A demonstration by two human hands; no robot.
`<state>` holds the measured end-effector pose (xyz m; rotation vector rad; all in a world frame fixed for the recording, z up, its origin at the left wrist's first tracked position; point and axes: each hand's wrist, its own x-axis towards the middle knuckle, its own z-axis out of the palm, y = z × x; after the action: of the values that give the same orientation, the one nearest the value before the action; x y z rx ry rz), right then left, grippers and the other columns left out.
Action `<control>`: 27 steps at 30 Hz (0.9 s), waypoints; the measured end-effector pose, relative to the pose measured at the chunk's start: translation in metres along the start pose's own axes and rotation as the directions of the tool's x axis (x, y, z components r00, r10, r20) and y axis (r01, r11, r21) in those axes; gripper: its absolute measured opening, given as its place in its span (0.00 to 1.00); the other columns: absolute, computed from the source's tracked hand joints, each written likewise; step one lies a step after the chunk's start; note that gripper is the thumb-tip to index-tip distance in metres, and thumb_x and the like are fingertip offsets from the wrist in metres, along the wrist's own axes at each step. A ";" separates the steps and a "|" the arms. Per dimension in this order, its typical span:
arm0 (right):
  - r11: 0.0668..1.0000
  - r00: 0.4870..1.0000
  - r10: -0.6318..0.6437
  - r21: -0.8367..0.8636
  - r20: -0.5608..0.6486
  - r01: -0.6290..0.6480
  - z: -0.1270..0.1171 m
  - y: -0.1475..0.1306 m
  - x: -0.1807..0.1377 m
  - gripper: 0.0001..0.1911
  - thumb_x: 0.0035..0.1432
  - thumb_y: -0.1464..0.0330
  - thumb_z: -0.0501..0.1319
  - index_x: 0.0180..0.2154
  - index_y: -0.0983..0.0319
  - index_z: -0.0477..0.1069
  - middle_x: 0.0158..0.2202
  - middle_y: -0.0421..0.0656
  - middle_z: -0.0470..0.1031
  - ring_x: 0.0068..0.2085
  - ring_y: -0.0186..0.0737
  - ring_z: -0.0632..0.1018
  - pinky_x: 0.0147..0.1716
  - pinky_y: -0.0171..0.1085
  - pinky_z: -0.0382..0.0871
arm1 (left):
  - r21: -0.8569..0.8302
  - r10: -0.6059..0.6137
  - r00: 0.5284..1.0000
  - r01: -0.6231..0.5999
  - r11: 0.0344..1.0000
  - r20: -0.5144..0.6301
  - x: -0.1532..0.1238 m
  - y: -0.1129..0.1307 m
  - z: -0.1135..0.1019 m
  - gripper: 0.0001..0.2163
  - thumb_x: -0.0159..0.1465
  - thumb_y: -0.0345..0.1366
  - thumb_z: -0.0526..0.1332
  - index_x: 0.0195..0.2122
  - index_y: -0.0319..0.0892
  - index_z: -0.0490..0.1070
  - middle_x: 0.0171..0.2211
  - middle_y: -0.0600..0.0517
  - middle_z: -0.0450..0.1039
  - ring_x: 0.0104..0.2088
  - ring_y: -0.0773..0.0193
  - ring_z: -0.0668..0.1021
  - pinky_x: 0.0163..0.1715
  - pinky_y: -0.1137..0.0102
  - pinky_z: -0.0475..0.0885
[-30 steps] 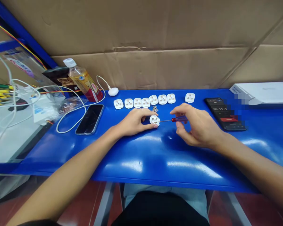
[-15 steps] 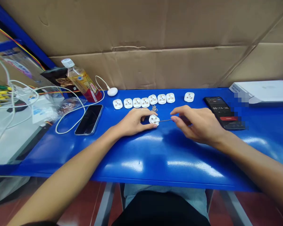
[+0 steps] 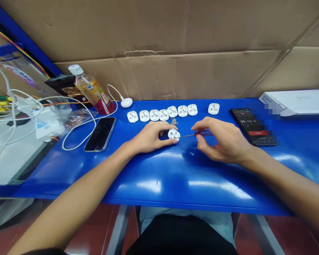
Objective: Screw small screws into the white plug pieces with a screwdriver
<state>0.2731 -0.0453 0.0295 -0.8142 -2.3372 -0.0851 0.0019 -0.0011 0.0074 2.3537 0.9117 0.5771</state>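
Note:
My left hand (image 3: 151,137) pinches a small white plug part (image 3: 173,134) against the blue table (image 3: 175,170). My right hand (image 3: 220,140) grips a small red-handled screwdriver (image 3: 200,134) whose thin shaft points left into the part. A little pile of screws (image 3: 174,122) lies just behind the part. Behind that, several white plug parts (image 3: 163,114) stand in a row, and one more plug part (image 3: 213,108) sits apart to the right.
A dark phone (image 3: 101,134) lies at the left and a second phone with a timer (image 3: 252,126) at the right. A drink bottle (image 3: 91,90), white cables (image 3: 77,122), a white charger puck (image 3: 127,102) and a white box (image 3: 297,102) stand about. Cardboard walls the back.
My right fingers have shifted on the screwdriver handle, hiding it and then showing its red end again. The left hand and the part have stayed in place.

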 end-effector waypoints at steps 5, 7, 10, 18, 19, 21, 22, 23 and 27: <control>1.000 0.998 0.024 0.009 0.052 -0.025 0.002 0.001 -0.001 0.09 0.66 0.71 0.60 0.48 0.60 0.70 0.37 0.44 0.82 0.34 0.44 0.84 0.34 0.39 0.76 | 0.004 0.012 1.000 -0.012 1.000 0.007 0.000 0.000 0.000 0.22 0.68 0.51 0.69 0.58 0.44 0.79 0.46 0.48 0.82 0.35 0.61 0.76 0.37 0.67 0.68; 1.000 0.999 0.015 -0.008 0.044 -0.015 0.003 0.002 -0.002 0.07 0.67 0.71 0.60 0.47 0.60 0.71 0.35 0.43 0.82 0.32 0.42 0.84 0.32 0.39 0.75 | 0.002 0.014 1.000 -0.014 1.000 0.008 0.000 -0.001 0.000 0.23 0.68 0.51 0.68 0.59 0.44 0.79 0.47 0.47 0.82 0.35 0.61 0.76 0.37 0.67 0.68; 1.000 1.000 0.000 -0.030 -0.001 0.000 0.003 0.003 -0.002 0.08 0.66 0.72 0.60 0.47 0.61 0.71 0.35 0.43 0.82 0.32 0.42 0.84 0.31 0.38 0.75 | -0.009 0.013 1.000 -0.013 1.000 0.017 -0.001 -0.003 0.000 0.25 0.68 0.52 0.68 0.61 0.45 0.78 0.46 0.47 0.82 0.36 0.61 0.76 0.37 0.67 0.68; 0.994 0.995 0.054 -0.086 -0.086 -0.061 0.001 0.010 -0.004 0.09 0.67 0.72 0.60 0.49 0.61 0.71 0.37 0.44 0.83 0.32 0.43 0.84 0.32 0.39 0.75 | -0.066 -0.036 0.999 0.036 0.997 -0.007 -0.003 -0.005 -0.006 0.30 0.68 0.50 0.69 0.68 0.44 0.71 0.49 0.47 0.80 0.35 0.62 0.73 0.39 0.66 0.70; 0.996 0.997 0.048 -0.073 -0.066 -0.052 0.001 0.010 -0.004 0.09 0.67 0.72 0.60 0.49 0.60 0.71 0.37 0.44 0.83 0.32 0.43 0.84 0.32 0.39 0.75 | -0.104 -0.045 0.999 0.043 0.994 -0.017 -0.003 -0.005 -0.008 0.28 0.69 0.48 0.68 0.68 0.44 0.71 0.52 0.46 0.80 0.36 0.62 0.74 0.41 0.65 0.71; 0.999 0.999 0.034 -0.034 -0.019 -0.035 0.001 0.009 -0.004 0.10 0.66 0.72 0.60 0.49 0.60 0.71 0.37 0.43 0.83 0.33 0.42 0.84 0.33 0.39 0.76 | -0.178 -0.068 0.997 0.062 0.982 -0.025 -0.002 -0.005 -0.010 0.24 0.72 0.46 0.64 0.67 0.43 0.72 0.57 0.45 0.79 0.38 0.61 0.76 0.44 0.64 0.73; 0.999 1.000 0.030 -0.015 0.003 -0.030 0.001 0.007 -0.003 0.10 0.65 0.72 0.60 0.49 0.59 0.71 0.37 0.43 0.83 0.33 0.42 0.84 0.34 0.38 0.76 | -0.204 -0.079 0.997 0.072 0.976 -0.026 -0.001 -0.006 -0.011 0.23 0.73 0.45 0.62 0.66 0.43 0.73 0.58 0.45 0.78 0.40 0.61 0.77 0.46 0.63 0.73; 1.000 0.999 0.028 -0.001 0.025 -0.028 0.001 0.006 -0.003 0.10 0.65 0.72 0.60 0.48 0.59 0.71 0.38 0.43 0.83 0.34 0.42 0.84 0.35 0.38 0.76 | -0.220 -0.089 0.996 0.080 0.972 -0.028 -0.001 -0.006 -0.011 0.22 0.74 0.45 0.62 0.65 0.42 0.73 0.58 0.45 0.79 0.41 0.59 0.78 0.47 0.63 0.73; 1.000 0.996 0.025 0.012 0.087 -0.026 0.001 0.002 0.000 0.09 0.66 0.73 0.59 0.47 0.60 0.72 0.39 0.44 0.84 0.36 0.43 0.84 0.36 0.38 0.76 | -0.244 -0.098 0.994 0.085 0.966 -0.045 0.000 -0.008 -0.010 0.21 0.74 0.45 0.61 0.63 0.43 0.75 0.57 0.44 0.80 0.52 0.52 0.80 0.52 0.60 0.72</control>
<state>0.2740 -0.0433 0.0281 -0.8562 -2.4053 -0.0238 -0.0077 0.0069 0.0105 2.0762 0.9148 0.6798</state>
